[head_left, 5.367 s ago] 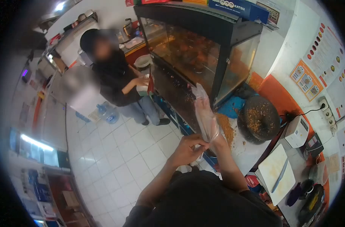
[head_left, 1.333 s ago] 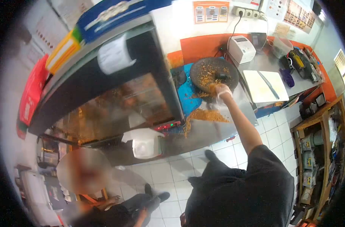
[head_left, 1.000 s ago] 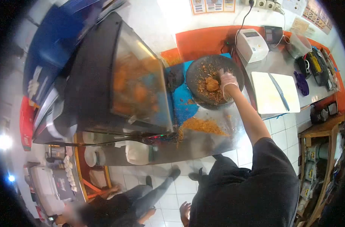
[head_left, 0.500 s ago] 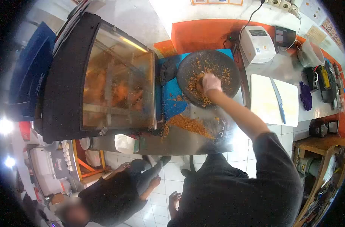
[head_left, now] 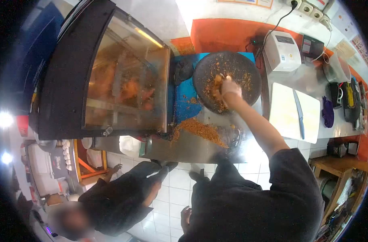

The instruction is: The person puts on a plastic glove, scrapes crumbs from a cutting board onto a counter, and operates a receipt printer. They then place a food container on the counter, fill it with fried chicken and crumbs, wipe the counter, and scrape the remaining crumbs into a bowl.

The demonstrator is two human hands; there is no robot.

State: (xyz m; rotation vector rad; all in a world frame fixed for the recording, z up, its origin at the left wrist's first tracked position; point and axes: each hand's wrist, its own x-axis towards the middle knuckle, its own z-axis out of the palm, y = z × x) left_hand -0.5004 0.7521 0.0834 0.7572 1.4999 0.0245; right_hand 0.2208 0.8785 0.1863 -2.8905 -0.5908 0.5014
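My right hand (head_left: 231,89), seemingly in a thin clear glove, is inside a wide dark stone mortar (head_left: 200,70). Its fingers are closed around something brownish that blur and the hand itself hide. Orange-brown crumbs (head_left: 244,82) are scattered over the mortar's bowl. Low beside my body hangs my left hand (head_left: 186,216), partly cut off by my dark shirt. Its fingers are loosely bent and apart, with nothing visible in them.
A glass-fronted food cabinet (head_left: 125,80) stands left of the mortar. Spilled crumbs (head_left: 202,131) lie on the steel counter. At right, a knife (head_left: 299,111) rests on a white cutting board (head_left: 278,113), near a white printer (head_left: 281,50). Another person (head_left: 115,201) is at lower left.
My right hand has shifted slightly within the mortar, still closed. The other person's arm and legs have moved. The whole view has tilted a little.
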